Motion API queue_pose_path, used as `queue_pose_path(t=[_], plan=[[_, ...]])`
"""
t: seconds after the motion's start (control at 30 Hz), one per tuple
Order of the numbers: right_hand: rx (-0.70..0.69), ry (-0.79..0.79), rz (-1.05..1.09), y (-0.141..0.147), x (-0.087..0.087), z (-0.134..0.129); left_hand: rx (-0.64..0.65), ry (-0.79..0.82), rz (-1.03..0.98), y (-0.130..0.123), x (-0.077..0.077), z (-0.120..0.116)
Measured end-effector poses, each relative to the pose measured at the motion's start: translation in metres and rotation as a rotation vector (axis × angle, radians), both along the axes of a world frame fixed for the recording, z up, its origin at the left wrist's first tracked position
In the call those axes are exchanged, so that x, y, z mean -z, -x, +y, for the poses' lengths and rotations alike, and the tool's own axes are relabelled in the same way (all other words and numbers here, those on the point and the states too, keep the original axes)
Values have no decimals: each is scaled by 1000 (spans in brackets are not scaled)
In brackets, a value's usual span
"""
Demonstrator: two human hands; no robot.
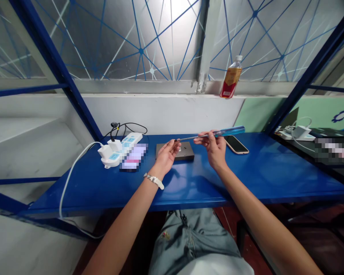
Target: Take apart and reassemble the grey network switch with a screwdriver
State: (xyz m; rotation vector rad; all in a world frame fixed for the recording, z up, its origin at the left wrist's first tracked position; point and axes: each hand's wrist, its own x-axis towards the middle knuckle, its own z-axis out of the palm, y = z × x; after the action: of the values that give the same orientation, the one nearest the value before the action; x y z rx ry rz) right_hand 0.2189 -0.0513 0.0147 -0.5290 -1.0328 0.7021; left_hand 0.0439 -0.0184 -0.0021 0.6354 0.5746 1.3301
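Flat box on shelf top, power strip left of box, smartphone just right of box, bottle beyond box on window ledge

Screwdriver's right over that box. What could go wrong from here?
The blue-handled steel screwdriver, held in the right hand, sits above the flat dark grey box; a slip could scratch it. If dropped, it could hit the black smartphone lying just below the handle. The left hand, right at the tip, could get jabbed.
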Motion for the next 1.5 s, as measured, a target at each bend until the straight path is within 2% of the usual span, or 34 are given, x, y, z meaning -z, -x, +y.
queue_pose_path(t=[0.2,0.33,0.43,0.53,0.63,0.83,1.1,1.3,1.5], plan=[[72,15,-11,-7,-5,2,-2,-120,159,1,0,-2],[165,8,-53,-13,-21,7,30,-290,406,2,5,-1],[180,12,-144,-9,-33,11,48,-395,600,3,12,2],[149,35,-267,1,-38,17,-5,-520,777,4,15,4],[123,58,-388,11,-35,24,-97,-645,875,6,14,5],[143,70,-523,21,-24,29,-105,-723,938,8,13,8],[147,69,-531,21,-20,31,-112,-744,992,7,19,12],[103,91,-549,15,-19,31,-101,-722,971,5,18,13],[6,122,-604,7,-15,28,-30,-678,923,-3,14,12]])
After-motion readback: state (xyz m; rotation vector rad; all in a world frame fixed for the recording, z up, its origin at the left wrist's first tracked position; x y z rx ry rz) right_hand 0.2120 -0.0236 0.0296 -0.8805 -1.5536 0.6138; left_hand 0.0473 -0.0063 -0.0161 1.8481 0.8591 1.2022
